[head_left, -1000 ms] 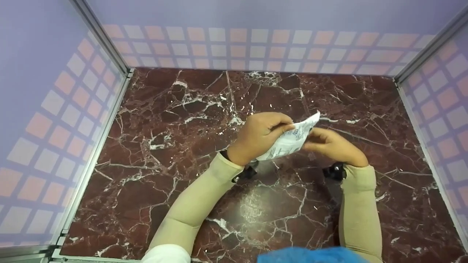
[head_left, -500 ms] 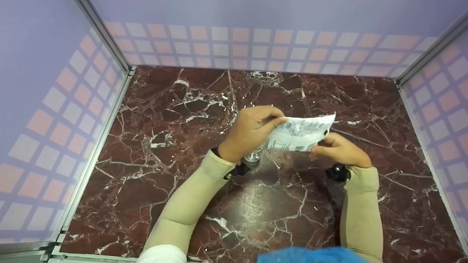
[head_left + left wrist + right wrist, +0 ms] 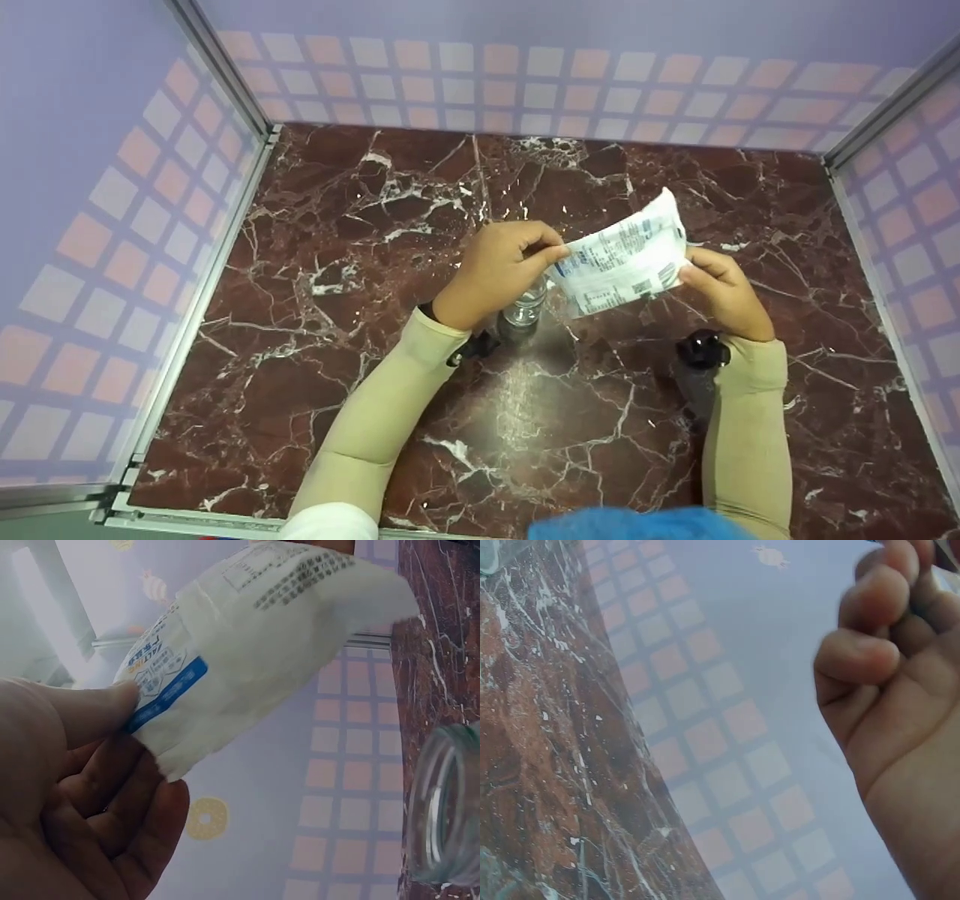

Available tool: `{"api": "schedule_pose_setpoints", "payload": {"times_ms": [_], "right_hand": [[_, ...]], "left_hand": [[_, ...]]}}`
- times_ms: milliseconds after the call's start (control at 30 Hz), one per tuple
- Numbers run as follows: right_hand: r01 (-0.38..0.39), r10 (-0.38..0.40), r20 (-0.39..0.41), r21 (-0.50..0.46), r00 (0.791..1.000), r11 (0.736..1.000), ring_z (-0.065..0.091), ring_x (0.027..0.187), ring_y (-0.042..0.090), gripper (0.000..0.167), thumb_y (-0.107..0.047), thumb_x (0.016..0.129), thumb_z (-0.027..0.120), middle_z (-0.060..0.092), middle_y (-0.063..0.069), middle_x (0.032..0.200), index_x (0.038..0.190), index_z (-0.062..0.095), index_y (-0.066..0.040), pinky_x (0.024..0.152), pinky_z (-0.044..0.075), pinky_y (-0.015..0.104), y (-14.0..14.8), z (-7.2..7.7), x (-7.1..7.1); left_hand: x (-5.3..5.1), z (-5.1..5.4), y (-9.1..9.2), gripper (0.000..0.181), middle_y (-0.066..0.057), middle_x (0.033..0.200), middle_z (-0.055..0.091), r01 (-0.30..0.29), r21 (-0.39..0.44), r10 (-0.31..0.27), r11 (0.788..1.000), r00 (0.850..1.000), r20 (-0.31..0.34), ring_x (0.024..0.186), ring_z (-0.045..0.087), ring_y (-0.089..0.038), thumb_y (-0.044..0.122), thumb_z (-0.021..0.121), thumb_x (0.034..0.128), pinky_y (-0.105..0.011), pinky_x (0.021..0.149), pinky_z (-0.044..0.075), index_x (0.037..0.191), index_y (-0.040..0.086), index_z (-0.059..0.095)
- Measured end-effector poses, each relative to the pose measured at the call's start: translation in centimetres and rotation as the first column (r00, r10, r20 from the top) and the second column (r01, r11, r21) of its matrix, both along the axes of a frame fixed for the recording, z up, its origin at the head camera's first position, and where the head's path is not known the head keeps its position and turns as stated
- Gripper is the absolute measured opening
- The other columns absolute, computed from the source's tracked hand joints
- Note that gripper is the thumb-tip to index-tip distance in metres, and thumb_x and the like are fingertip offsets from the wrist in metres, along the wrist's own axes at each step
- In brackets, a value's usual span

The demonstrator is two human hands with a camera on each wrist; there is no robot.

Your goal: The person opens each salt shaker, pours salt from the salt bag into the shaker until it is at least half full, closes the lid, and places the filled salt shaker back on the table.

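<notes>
Desk: Where is the packet?

Photographer: A white printed packet (image 3: 626, 259) hangs aslant above a red marble tabletop (image 3: 600, 412), stretched between two bare hands, with a glass jar (image 3: 525, 311) standing just beside the left one.

Desk: And the grip?

Photographer: The left hand (image 3: 499, 270) pinches one corner between thumb and fingers; the right hand (image 3: 726, 292) pinches the far end.

Desk: What could go wrong?

Photographer: The thin packet looks easily torn: a hard tug from either side might split it and scatter any contents over the marble. Whether it is sealed, I cannot tell. A lowered left wrist, with its black device (image 3: 476, 349), could topple the jar.
</notes>
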State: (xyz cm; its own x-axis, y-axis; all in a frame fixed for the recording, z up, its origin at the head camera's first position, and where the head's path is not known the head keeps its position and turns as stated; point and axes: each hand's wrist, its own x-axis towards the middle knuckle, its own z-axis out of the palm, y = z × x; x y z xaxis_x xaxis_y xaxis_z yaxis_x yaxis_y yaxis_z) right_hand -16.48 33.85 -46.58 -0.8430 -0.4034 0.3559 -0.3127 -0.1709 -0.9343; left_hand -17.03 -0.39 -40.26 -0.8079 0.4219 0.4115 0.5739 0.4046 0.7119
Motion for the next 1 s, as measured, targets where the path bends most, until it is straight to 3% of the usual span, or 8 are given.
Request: {"api": "schedule_pose_setpoints", "payload": {"times_ms": [100, 200, 333, 500, 733, 1000], "right_hand": [[0.047, -0.047, -0.03, -0.019, 0.998, 0.999, 0.056, 0.078, 0.011, 0.021, 0.005, 0.104, 0.05, 0.063, 0.0, 0.084, 0.088, 0.06, 0.014, 0.071, 0.047, 0.021, -0.3, -0.3, -0.3], [0.083, -0.084, -0.055, -0.028, 0.995, 0.996, 0.048, 0.071, 0.012, 0.026, 0.005, 0.103, 0.05, 0.053, -0.001, 0.076, 0.079, 0.051, 0.013, 0.064, 0.041, 0.022, -0.6, -0.5, -0.5], [0.105, -0.105, -0.061, -0.014, 0.993, 0.994, 0.049, 0.071, 0.014, 0.025, 0.006, 0.103, 0.051, 0.055, 0.003, 0.076, 0.08, 0.053, 0.016, 0.066, 0.043, 0.023, -0.8, -0.6, -0.7], [0.135, -0.133, -0.065, 0.025, 0.989, 0.991, 0.052, 0.074, 0.015, 0.022, 0.006, 0.103, 0.052, 0.057, 0.006, 0.078, 0.084, 0.058, 0.017, 0.069, 0.045, 0.023, -1.0, -0.8, -1.0], [0.168, -0.163, -0.104, 0.038, 0.981, 0.985, 0.053, 0.074, 0.017, 0.02, 0.009, 0.101, 0.053, 0.058, 0.01, 0.079, 0.084, 0.061, 0.017, 0.07, 0.045, 0.024, -1.3, -0.9, -1.1], [0.23, -0.218, -0.148, 0.07, 0.965, 0.971, 0.053, 0.072, 0.014, 0.019, 0.011, 0.1, 0.054, 0.058, 0.007, 0.077, 0.083, 0.062, 0.015, 0.067, 0.044, 0.022, -1.7, 0.1, -0.7]], "left_hand": [[-0.3, -0.8, -0.2, 0.02, 0.005, 0.087, 0.075, 0.027, -0.019, -0.026, 0.999, 0.999, 0.037, 0.062, 0.055, -0.006, 0.031, 0.07, 0.0994, -0.024, 0.061, 0.047, 0.095, 0.013, 0.077], [-0.5, -1.4, -0.4, 0.02, 0.004, 0.088, 0.075, 0.046, -0.011, -0.045, 0.999, 0.995, 0.085, 0.063, 0.057, -0.011, 0.031, 0.071, 0.0994, -0.025, 0.062, 0.048, 0.095, 0.012, 0.078], [-0.7, -2.1, -0.7, 0.018, 0.004, 0.091, 0.076, 0.043, 0.01, -0.044, 0.999, 0.991, 0.125, 0.069, 0.062, -0.014, 0.029, 0.072, 0.098, -0.025, 0.065, 0.051, 0.095, 0.012, 0.079], [-0.8, -3.0, -0.8, 0.016, 0.005, 0.09, 0.077, 0.03, -0.008, -0.029, 1.0, 0.991, 0.128, 0.07, 0.063, -0.008, 0.029, 0.075, 0.0957, -0.024, 0.067, 0.052, 0.094, 0.014, 0.079], [-0.8, -4.2, -1.1, 0.013, 0.002, 0.091, 0.077, 0.053, -0.05, -0.049, 0.997, 0.996, 0.078, 0.071, 0.063, -0.004, 0.024, 0.074, 0.0968, -0.022, 0.069, 0.054, 0.098, 0.012, 0.078], [-0.9, -4.2, -1.4, 0.01, 0.002, 0.091, 0.076, 0.066, -0.029, -0.061, 0.997, 0.987, 0.147, 0.076, 0.065, -0.005, 0.021, 0.073, 0.0975, -0.021, 0.071, 0.056, 0.098, 0.012, 0.077]]}}
